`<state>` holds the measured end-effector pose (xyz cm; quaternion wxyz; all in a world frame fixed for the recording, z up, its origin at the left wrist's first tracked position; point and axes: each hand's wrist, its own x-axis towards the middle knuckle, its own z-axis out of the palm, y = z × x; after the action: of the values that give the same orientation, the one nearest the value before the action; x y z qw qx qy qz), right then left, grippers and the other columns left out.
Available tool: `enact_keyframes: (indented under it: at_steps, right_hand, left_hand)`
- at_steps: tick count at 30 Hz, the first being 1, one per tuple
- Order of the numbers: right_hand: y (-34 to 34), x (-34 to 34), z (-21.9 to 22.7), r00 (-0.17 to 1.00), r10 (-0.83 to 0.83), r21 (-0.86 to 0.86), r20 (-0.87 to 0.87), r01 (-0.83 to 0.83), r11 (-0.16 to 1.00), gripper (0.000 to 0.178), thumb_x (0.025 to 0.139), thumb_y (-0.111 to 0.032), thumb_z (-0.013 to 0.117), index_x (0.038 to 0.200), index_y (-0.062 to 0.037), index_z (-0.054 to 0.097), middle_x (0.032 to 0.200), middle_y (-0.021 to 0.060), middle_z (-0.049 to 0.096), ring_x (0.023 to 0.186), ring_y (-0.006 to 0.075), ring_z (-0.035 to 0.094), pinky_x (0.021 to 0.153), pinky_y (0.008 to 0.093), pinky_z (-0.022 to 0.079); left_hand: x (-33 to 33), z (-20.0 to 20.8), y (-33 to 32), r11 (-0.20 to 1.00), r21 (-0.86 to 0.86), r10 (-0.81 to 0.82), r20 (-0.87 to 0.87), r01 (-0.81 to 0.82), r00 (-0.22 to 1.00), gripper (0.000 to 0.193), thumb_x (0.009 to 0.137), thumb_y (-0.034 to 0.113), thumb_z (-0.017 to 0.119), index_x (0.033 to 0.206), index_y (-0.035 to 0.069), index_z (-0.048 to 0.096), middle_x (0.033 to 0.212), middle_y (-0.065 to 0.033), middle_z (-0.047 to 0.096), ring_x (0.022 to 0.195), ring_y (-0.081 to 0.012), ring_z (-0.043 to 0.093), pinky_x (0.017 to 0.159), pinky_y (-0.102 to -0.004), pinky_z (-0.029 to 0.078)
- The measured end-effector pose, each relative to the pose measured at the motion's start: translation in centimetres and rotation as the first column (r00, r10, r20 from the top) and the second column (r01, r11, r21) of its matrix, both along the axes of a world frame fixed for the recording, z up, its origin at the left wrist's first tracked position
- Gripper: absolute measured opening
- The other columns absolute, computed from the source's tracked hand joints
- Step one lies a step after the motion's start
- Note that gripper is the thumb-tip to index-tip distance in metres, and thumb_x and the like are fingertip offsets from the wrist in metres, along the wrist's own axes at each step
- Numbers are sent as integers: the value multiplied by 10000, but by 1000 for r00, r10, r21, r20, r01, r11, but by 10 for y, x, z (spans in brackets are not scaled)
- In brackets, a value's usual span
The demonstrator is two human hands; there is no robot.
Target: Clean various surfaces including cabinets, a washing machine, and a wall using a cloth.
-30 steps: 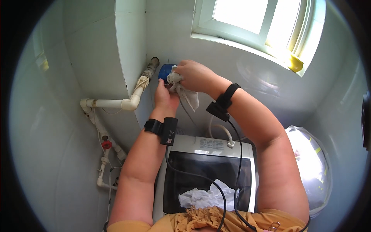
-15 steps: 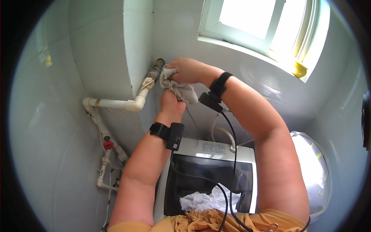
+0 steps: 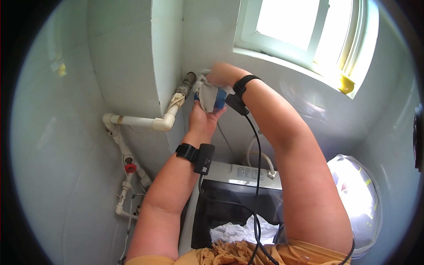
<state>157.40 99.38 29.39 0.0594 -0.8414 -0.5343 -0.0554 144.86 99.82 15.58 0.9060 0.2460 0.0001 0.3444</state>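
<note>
My left hand point(image 3: 205, 118) cups the blue tub point(image 3: 220, 99) from below, hugging it. My right hand point(image 3: 224, 74) is blurry on the grey rag point(image 3: 206, 95) over it; I can't tell how tightly it pinches. The rag looks soft, best bunched up; the tub looks light, stiff, maybe slippery, best held underneath. Both are near the wall point(image 3: 207, 44), beside the white pipe point(image 3: 165, 123), past the washing machine point(image 3: 223, 171).

Rough, matt cloth point(image 3: 206, 95), smooth blue object point(image 3: 220, 100), glossy wall point(image 3: 296, 91), smooth plastic pipe point(image 3: 138, 122)
</note>
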Motion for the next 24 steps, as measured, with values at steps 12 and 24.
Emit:
enact_keyframes:
  at_steps: [12,24]
  right_hand:
    - [-92,9,13,969,187,361,-161,-118,925,377,830,-249,623,1112,-6,685,1091,197,680,957,352,664,785,403,557]
    - [-72,-17,-34,986,151,259,-67,-129,957,413,823,-267,569,1173,-77,677,1065,209,693,1015,395,645,911,414,507]
  left_hand:
    - [8,-4,3,986,-151,65,-29,-68,997,405,1069,411,275,1005,61,470,1003,-100,534,1029,-304,565,1003,-620,457]
    - [3,-26,10,986,-155,51,-111,-68,993,416,1071,405,247,1052,38,442,1064,-127,508,1078,-325,534,1051,-645,414]
